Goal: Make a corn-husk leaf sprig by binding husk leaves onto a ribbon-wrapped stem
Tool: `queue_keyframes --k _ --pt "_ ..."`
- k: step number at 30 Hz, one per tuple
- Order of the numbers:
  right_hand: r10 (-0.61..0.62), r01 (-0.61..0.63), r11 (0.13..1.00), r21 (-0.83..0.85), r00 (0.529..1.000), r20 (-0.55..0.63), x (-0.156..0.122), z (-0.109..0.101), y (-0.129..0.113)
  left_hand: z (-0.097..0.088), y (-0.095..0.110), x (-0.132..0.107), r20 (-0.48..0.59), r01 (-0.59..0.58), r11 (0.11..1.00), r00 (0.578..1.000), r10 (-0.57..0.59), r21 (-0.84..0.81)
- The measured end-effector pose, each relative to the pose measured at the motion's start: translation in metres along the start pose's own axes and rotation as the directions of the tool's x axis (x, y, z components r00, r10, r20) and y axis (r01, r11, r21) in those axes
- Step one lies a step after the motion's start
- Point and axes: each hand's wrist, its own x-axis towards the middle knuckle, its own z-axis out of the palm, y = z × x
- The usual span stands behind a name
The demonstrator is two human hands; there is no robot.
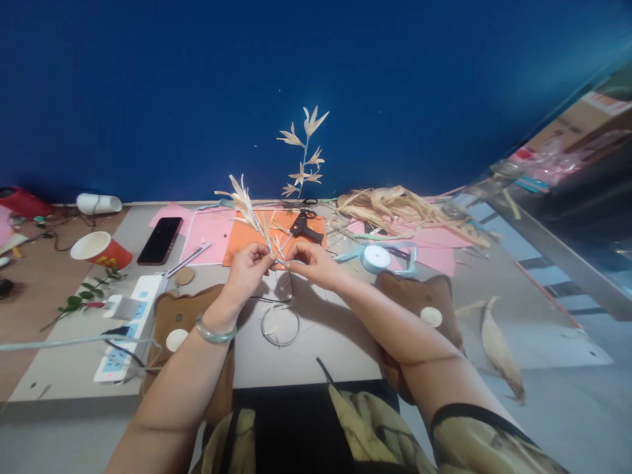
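Over the middle of the table I hold a flower stem (241, 199) made of pale dried husk, its petals leaning up and to the left. My left hand (248, 271) pinches the stem below the petals. Just to the right, the thumb and fingers of my right hand (315, 264) are closed on its lower end, where pale blue shows. A second husk-flower spray (305, 155) stands upright against the blue wall. Behind my hands, a black glue gun (307, 228) lies on orange paper (237, 237). A roll of light blue tape (376, 257) is right of my right hand.
Dried husks (390, 203) are heaped at the back right. A wire ring (298, 324) lies below my hands. Brown cushions (165, 309) sit under both forearms. On the left are a white power strip (141, 309), a phone (160, 241) and a tilted red paper cup (116, 253).
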Motion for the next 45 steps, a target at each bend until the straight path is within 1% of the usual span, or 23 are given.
queue_keyframes --k 4,8,13,19,23,26,30,32,34,36,41,43,45 --pt "0.044 -0.048 0.993 0.108 0.999 0.032 0.000 0.000 0.000 0.000 -0.001 0.000 0.009 0.020 0.999 1.000 -0.020 -0.050" --pt "0.058 -0.065 0.984 0.168 0.997 0.050 0.000 -0.001 0.002 -0.001 -0.001 -0.001 0.045 0.033 0.993 0.999 -0.028 -0.116" --pt "0.081 -0.087 0.983 0.164 0.996 0.043 0.001 0.000 0.002 -0.001 0.000 -0.002 0.118 0.075 0.981 0.991 -0.055 -0.177" --pt "0.097 -0.101 0.988 0.117 0.995 0.035 0.001 0.001 0.001 0.000 -0.001 -0.002 0.151 0.084 0.977 0.987 -0.054 -0.197" --pt "0.076 -0.081 0.988 0.129 0.996 0.047 0.001 0.004 0.007 0.002 -0.001 -0.002 0.149 0.067 0.978 0.988 -0.037 -0.197" --pt "0.083 -0.088 0.989 0.120 0.996 0.044 0.002 0.005 0.010 0.003 -0.003 -0.002 0.139 0.034 0.984 0.990 -0.009 -0.176" --pt "0.104 -0.111 0.989 0.097 0.991 0.082 0.001 0.004 0.008 0.005 -0.009 0.000 0.102 -0.019 0.993 0.994 0.031 -0.116" --pt "0.118 -0.125 0.991 0.055 0.987 0.106 0.000 0.004 0.006 0.005 -0.011 0.002 0.080 -0.029 0.995 0.996 0.036 -0.092" --pt "0.131 -0.134 0.991 0.024 0.988 0.087 -0.001 0.006 0.004 0.007 -0.011 0.002 0.070 -0.028 0.996 0.997 0.033 -0.083" --pt "0.133 -0.134 0.991 0.026 0.991 0.033 -0.003 0.009 0.003 0.008 -0.011 0.002 0.067 -0.007 0.996 0.998 0.013 -0.091" --pt "0.120 -0.118 0.993 0.026 0.989 -0.084 -0.005 0.015 0.004 0.011 -0.008 -0.001 0.048 0.077 0.980 0.996 -0.070 -0.181" --pt "0.117 -0.114 0.993 0.033 0.988 -0.100 -0.005 0.015 0.006 0.012 -0.007 -0.002 0.039 0.093 0.973 0.996 -0.086 -0.211" --pt "0.128 -0.121 0.990 0.077 0.988 -0.089 -0.004 0.015 0.008 0.013 -0.006 -0.003 0.052 0.119 0.964 0.993 -0.109 -0.237"
